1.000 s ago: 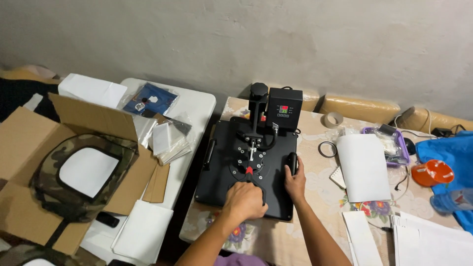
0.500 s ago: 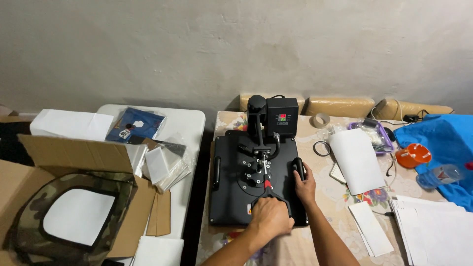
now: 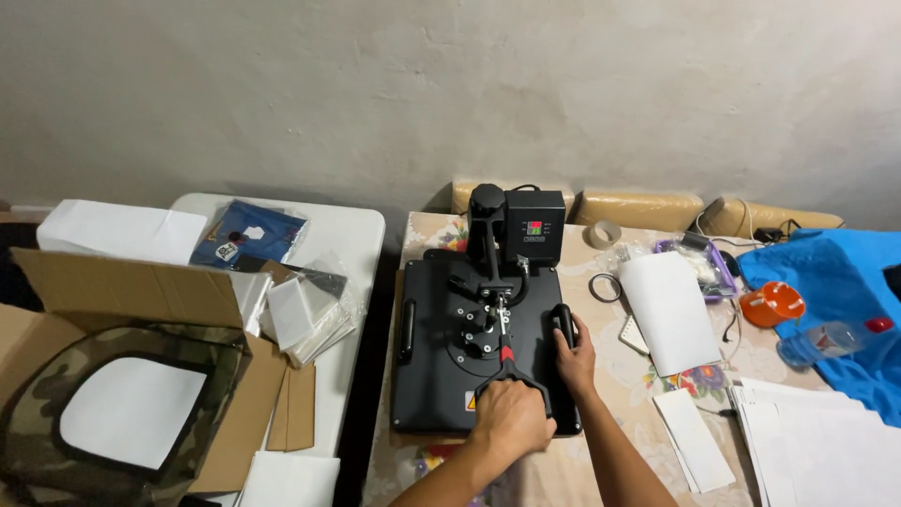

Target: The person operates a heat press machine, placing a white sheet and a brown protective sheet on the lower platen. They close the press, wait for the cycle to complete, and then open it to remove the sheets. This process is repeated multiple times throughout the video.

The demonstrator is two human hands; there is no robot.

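Note:
A black heat press (image 3: 436, 376) lies flat on the patterned table, its control box (image 3: 533, 221) with a small lit display at the back. My left hand (image 3: 510, 418) is closed over the press's forked lever handle near the front edge. My right hand (image 3: 574, 352) grips the black side handle on the press's right edge. The upper plate sits down, shut over the base.
White sheets (image 3: 668, 310) and a paper stack (image 3: 826, 441) lie right of the press, with tape rolls, an orange lid (image 3: 771, 305), a water bottle and blue cloth. On the left, a white table (image 3: 352, 235) holds plastic-wrapped items and an open cardboard box (image 3: 141, 300) with camouflage fabric.
The view has shifted right and lifted, bringing the press to the centre. My left hand slid from the plate's top toward the front onto the lever handle. My right hand stayed on the side handle.

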